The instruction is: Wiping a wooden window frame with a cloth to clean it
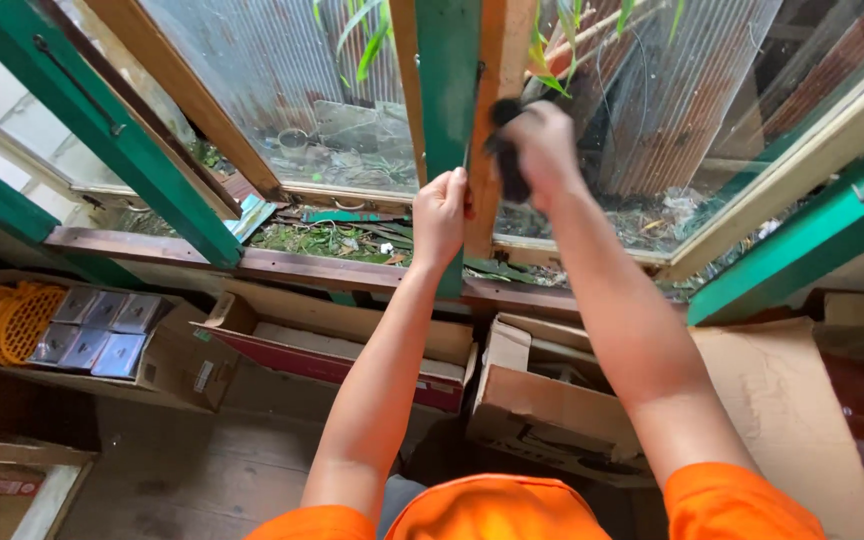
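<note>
Best done with steady pressure and short strokes of the dark tool (508, 160) along the bare wooden window frame upright (487, 130), bracing close beside. Right hand (542, 150), arm raised, wrapped tight around tool against upright. Left hand (439, 215) clasping frame edge beside the green painted wooden post (447, 90).

There is one view only, from the camera on my head. It looks forward and steeply down, so my orange collar (497, 510) fills the bottom edge and both my arms run up the middle. The window frame (447, 110) stands close ahead at arm's reach, the glass tilting away above. Open boxes (542, 400) on the floor lie below, nearer the lens.
</note>
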